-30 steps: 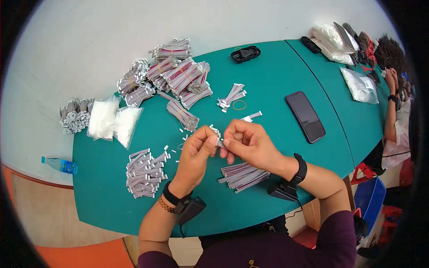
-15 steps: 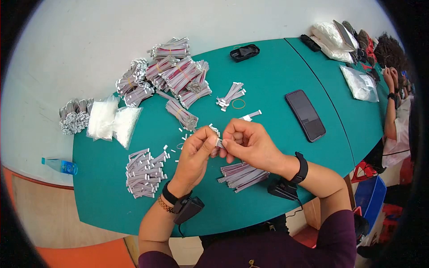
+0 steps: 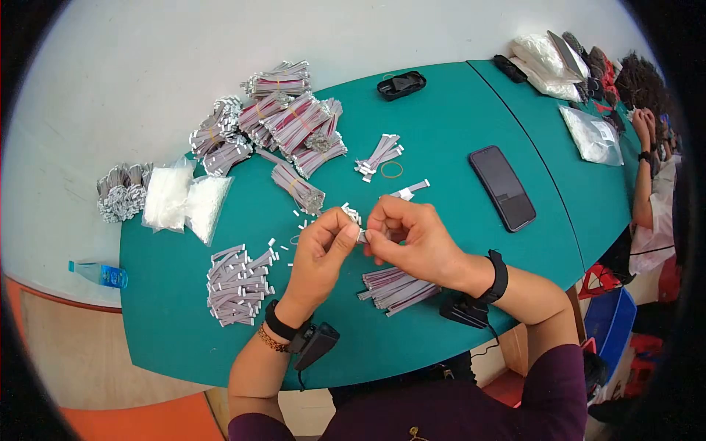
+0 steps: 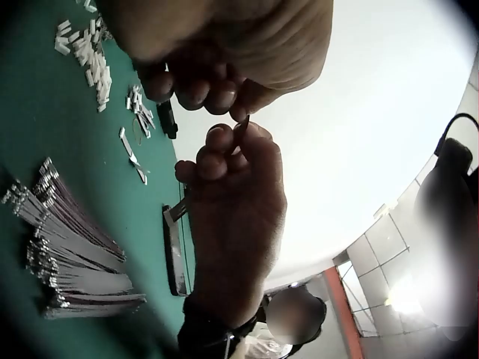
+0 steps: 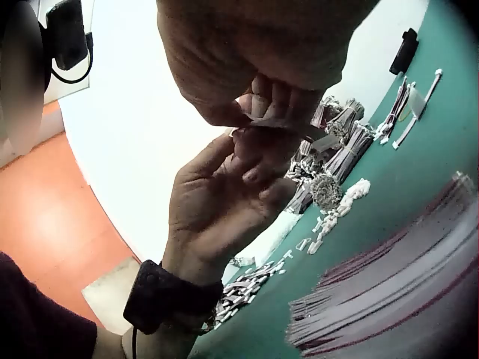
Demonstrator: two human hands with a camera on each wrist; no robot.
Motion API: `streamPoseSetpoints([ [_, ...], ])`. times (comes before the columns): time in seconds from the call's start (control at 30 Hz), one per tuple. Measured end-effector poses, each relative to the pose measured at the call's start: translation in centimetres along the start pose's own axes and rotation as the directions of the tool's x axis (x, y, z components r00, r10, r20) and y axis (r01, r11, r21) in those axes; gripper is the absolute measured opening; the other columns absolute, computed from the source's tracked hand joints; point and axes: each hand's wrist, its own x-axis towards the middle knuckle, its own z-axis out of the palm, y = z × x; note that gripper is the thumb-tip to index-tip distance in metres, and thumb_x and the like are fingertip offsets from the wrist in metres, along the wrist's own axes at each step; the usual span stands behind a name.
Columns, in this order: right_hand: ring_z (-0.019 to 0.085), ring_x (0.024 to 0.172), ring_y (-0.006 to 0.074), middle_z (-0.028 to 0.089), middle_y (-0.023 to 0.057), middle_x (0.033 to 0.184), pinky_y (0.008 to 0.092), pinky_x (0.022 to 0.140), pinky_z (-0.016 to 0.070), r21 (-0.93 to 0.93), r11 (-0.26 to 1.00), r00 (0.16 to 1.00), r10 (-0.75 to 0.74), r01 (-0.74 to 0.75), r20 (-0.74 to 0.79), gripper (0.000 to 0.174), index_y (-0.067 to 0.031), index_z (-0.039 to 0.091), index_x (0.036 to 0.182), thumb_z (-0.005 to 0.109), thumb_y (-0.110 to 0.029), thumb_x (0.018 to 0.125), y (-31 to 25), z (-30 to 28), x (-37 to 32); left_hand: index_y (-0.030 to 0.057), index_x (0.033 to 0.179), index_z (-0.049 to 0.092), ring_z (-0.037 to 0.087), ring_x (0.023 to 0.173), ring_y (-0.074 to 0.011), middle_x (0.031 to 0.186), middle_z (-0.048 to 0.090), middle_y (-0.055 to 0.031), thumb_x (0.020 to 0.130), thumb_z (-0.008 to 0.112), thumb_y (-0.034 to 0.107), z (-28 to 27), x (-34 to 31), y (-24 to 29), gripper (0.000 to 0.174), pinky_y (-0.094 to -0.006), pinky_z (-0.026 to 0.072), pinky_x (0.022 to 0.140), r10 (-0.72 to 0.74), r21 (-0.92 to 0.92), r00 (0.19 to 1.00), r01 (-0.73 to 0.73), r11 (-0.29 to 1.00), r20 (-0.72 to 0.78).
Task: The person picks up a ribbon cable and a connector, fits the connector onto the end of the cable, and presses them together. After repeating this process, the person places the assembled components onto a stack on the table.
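Note:
My left hand and right hand meet over the middle of the table, fingertip to fingertip. Between them is a short grey ribbon cable with a white connector end. The left thumb and forefinger pinch the connector end, while the right thumb and forefinger pinch the cable beside it. In the right wrist view the cable shows as a thin strip, mostly covered by fingers. Small loose white connectors lie on the table just beyond the hands. Below the right hand is a spread of ribbon cables.
Left of the hands sits a pile of cables with white ends. Rubber-banded cable bundles and clear bags of white pieces stand at the back left. A phone lies right; a water bottle is at the left edge.
Both hands stay together around the same cable. The right hand's lower fingers have drawn up a little, and its fingertips have shifted slightly against the connector end.

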Motion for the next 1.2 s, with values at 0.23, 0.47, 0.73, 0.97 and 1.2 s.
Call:
streamPoseSetpoints([
  [0.23,0.050,0.052,0.0056,0.055,0.0033,0.058,0.0244,0.046,0.0380,-0.176,0.979,0.993,-0.113,0.106,-0.032,0.010,-0.0017,0.052,0.076,0.061,-0.005,0.078,0.3,-0.1,0.1,0.0049,0.079,0.048,0.038,0.068,-0.0027,0.072,0.042,0.0048,0.095,0.052,0.020,0.2,-0.2,0.8,0.022,-0.0199,0.0312,0.060,0.003,0.131,1.000,-0.002,0.991,-0.007],
  [0.47,0.054,0.056,0.0051,0.058,0.0019,0.063,0.0212,0.049,0.0416,0.040,0.999,0.999,-0.005,0.003,0.037,0.009,-0.0009,0.053,0.080,0.059,-0.006,0.082,-0.1,-0.2,0.2,0.0049,0.079,0.048,0.039,0.069,-0.0034,0.073,0.044,0.0041,0.094,0.052,0.020,-0.1,0.0,0.1,0.022,-0.0199,0.0326,0.062,-0.004,0.057,1.000,0.004,0.998,0.007],
  [0.73,0.057,0.061,0.0049,0.062,0.0022,0.072,0.0184,0.054,0.0453,0.179,0.980,0.991,0.068,-0.088,0.112,0.008,-0.0002,0.052,0.084,0.056,-0.006,0.087,-0.6,-0.4,0.3,0.0060,0.079,0.048,0.038,0.068,-0.0033,0.073,0.044,0.0042,0.094,0.053,0.020,-0.3,0.0,0.0,0.021,-0.0197,0.0315,0.061,-0.032,0.006,0.999,0.032,0.999,0.023],
  [0.97,0.058,0.063,0.0050,0.062,0.0030,0.074,0.0181,0.055,0.0464,0.189,0.977,0.989,0.081,-0.103,0.124,0.007,-0.0003,0.052,0.085,0.056,-0.006,0.087,-0.8,-0.6,0.3,0.0063,0.079,0.049,0.037,0.066,-0.0048,0.072,0.044,0.0038,0.093,0.054,0.023,-0.3,0.1,-0.1,0.023,-0.0204,0.0312,0.061,-0.046,-0.063,0.999,0.048,0.997,0.027],
  [1.2,0.058,0.063,0.0053,0.062,0.0028,0.074,0.0181,0.056,0.0454,0.166,0.984,0.992,0.051,-0.070,0.115,0.006,-0.0008,0.052,0.083,0.057,-0.004,0.086,-0.9,-0.5,0.2,0.0066,0.078,0.048,0.035,0.065,-0.0044,0.070,0.041,0.0044,0.094,0.053,0.024,-0.2,0.0,0.0,0.024,-0.0199,0.0294,0.059,-0.063,-0.084,0.998,0.064,0.994,0.022],
])
